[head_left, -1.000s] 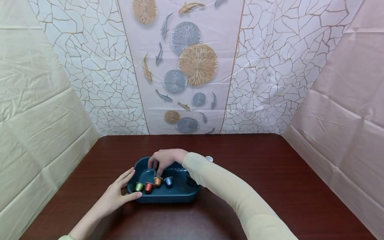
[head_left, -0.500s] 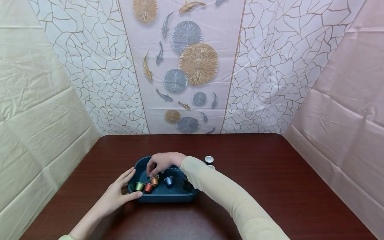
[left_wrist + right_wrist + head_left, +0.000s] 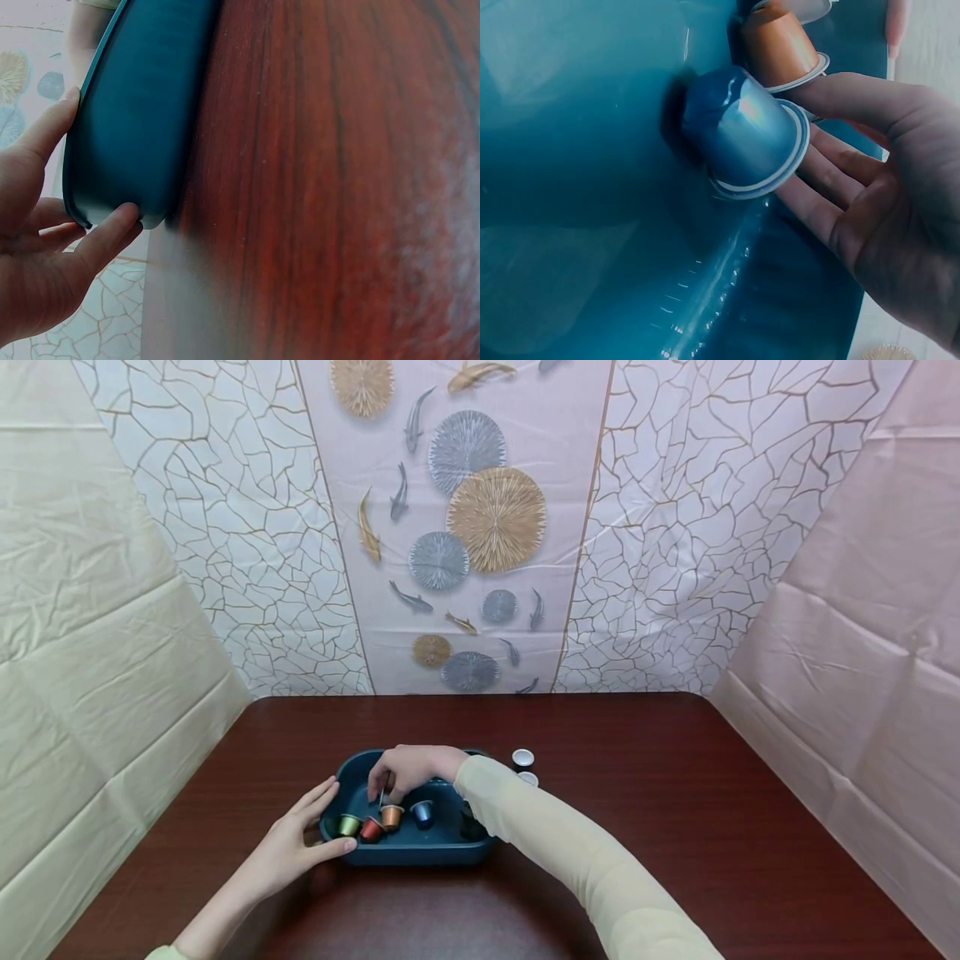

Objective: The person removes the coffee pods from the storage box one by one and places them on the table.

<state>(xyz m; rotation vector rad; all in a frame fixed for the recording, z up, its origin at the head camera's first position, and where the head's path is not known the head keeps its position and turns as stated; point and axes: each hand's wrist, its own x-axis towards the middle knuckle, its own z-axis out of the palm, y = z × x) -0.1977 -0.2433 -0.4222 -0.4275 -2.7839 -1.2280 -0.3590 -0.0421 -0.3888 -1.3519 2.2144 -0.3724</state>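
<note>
A teal tray [image 3: 420, 856] stands on the table. My left hand [image 3: 294, 837] spreads straight fingers at its left end, thumb on the front rim. Inside lie a green coffee capsule [image 3: 348, 826], a red capsule [image 3: 371, 830], an orange capsule [image 3: 391, 818] and a blue capsule [image 3: 422, 814]. Over the tray's left half my right hand [image 3: 408, 768] reaches down with curled fingers, pinching what looks like another capsule; only a thin pale edge shows. In the right wrist view the thumb overlaps the orange capsule's [image 3: 780, 45] rim, and the blue capsule [image 3: 742, 131] lies close by.
Two capsules with white lids [image 3: 522, 758] stand on the dark wooden table [image 3: 637, 793] just right of the tray, partly behind the right sleeve [image 3: 555, 843]. A dark capsule [image 3: 471, 823] sits at the tray's right end. Patterned cloth walls surround the table.
My right hand has lowered slightly within the tray. The orange capsule shifted left, then back a little to the right. The red capsule has tilted slightly. My left hand has stayed put.
</note>
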